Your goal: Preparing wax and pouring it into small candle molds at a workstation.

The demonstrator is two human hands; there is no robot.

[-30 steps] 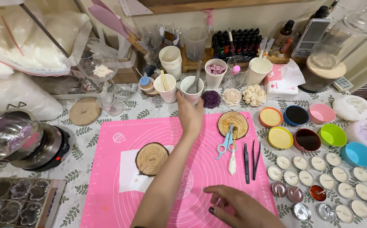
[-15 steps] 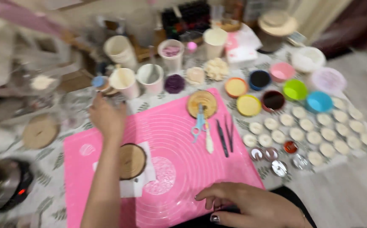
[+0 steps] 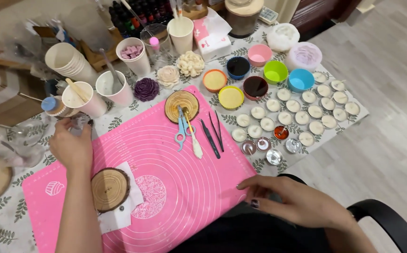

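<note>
My left hand (image 3: 70, 146) reaches across the left side of the pink silicone mat (image 3: 189, 187). Its fingers are closed around a small clear glass (image 3: 78, 121) that stands just off the mat. Right behind the glass is a white paper cup with a wooden stick (image 3: 84, 99), and beside that a paper cup with a spoon (image 3: 115, 87). A round wood slice (image 3: 110, 189) on white paper lies by my left wrist. My right hand (image 3: 291, 200) rests at the mat's near right edge, fingers loosely apart and holding nothing.
A second wood slice (image 3: 182, 105) lies at the mat's far edge with blue scissors (image 3: 181, 132), a white tool and black tweezers (image 3: 212, 133). Flower-shaped candles (image 3: 146, 89), coloured silicone cups (image 3: 275, 71) and several tealights (image 3: 306, 112) fill the right. A black chair arm (image 3: 386, 225) is near right.
My left hand has moved left and nearer, from the paper cup with the spoon to the small glass. The view has swung and tilted. My right hand stays at the mat's near edge.
</note>
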